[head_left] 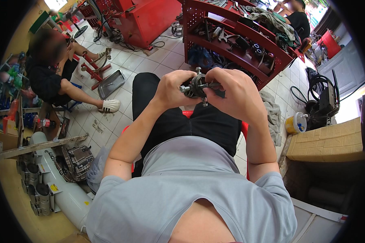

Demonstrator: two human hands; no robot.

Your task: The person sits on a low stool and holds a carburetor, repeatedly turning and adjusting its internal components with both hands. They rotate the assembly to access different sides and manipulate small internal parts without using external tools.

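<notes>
White square floor tiles (160, 60), smudged dark in places, spread across a crowded workshop. At the far left, a long white metal cylinder (63, 188) lay below a pale, worn wooden plank (44, 146), with a brown plaid fabric bag (79, 160) just beside it. Above these, a seated person in dark clothes (44, 87) had one white shoe (110, 106) on the tiles, near a shallow grey rectangular tray (112, 84) and a red metal stand (94, 73). Beyond stood a large red metal machine (146, 24) with dark cables at its foot.

At the centre, above black trousers (150, 91), the bare left hand (175, 88) was closed around the left side of a dark, ring-shaped metal fitting with protruding bolts (198, 86). The bare right hand (233, 91) gripped its right side, fingertips bent inward, so the two nearly met around it, off any surface.

Behind them, a red metal tool cart (231, 58) carried tools on its shelves. Farther right, a crumpled grey cloth (273, 117) lay on the tiles, near a white-and-yellow plastic bucket (299, 122) beside a yellow brick-patterned ledge (328, 139).
</notes>
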